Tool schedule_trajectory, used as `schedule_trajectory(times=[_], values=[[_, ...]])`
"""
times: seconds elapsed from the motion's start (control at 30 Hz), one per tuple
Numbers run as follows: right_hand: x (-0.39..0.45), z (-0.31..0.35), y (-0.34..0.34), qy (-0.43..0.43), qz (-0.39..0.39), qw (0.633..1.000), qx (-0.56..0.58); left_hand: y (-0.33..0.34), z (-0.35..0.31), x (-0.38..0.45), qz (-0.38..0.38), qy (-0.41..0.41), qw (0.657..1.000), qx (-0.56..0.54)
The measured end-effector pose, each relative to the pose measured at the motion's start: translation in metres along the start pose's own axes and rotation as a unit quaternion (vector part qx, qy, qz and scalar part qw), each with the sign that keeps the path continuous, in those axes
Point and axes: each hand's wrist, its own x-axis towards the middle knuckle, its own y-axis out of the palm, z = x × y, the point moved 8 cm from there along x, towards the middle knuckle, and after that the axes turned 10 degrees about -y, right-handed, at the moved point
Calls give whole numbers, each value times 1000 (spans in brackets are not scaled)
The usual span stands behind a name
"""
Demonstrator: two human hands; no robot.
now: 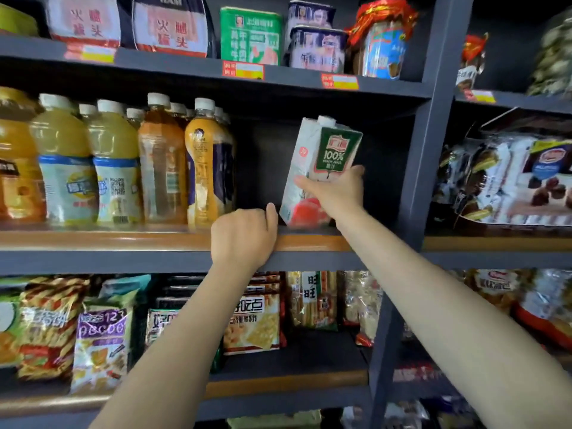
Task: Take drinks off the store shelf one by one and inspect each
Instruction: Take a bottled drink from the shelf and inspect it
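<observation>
A white and green juice carton [322, 156] with a white cap and "100%" on its label leans to the right on the middle shelf [123, 239]. My right hand [335, 193] grips it around its lower half, thumb on the left face and fingers round the right edge. Its bottom corner is at the shelf board; whether it touches is unclear. My left hand [244, 233] rests on the shelf's front edge just left of the carton, fingers curled, holding nothing. Several bottled drinks [161, 162] with white caps stand in rows on the left of the same shelf.
Tins and a jar [383, 41] line the top shelf. Snack bags [102, 348] fill the lower shelf. A dark upright post [433, 134] divides this bay from the right one, where wrapped snack packs [520, 181] lie. A dark gap lies between bottles and carton.
</observation>
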Motion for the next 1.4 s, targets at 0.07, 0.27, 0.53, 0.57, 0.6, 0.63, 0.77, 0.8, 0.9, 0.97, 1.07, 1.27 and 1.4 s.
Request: schedule_trajectory(times=[0.07,0.27,0.53,0.57,0.6,0.63,0.77,0.8,0.9,0.97,1.07,1.27,1.4], values=[[27,-9,17,26,31,998,-41,4,2,0,-2,0,1000,2],[84,-39,54,104,53,985,-129,12,1,2,13,8,999,28],[108,-66,72,122,33,980,-157,12,1,5,-13,10,999,41],[110,-69,73,120,28,980,-157,12,0,5,-14,9,999,44],[113,-72,73,117,23,980,-157,13,1,6,-16,8,999,45],[114,-75,73,116,20,981,-155,14,1,6,-16,6,999,46],[115,-79,75,112,24,983,-144,17,2,6,-12,3,999,47],[113,-78,75,110,25,983,-143,17,1,6,-11,4,999,46],[109,-79,75,113,26,983,-139,16,0,5,-9,4,999,42],[106,-79,73,116,33,984,-128,16,0,4,-9,8,999,48],[103,-72,63,125,65,980,-139,16,0,4,-21,22,998,49],[76,-12,59,45,166,970,-172,-5,13,-4,-80,111,989,-58],[4,36,91,36,327,944,-20,-24,86,5,-115,77,990,-24]])
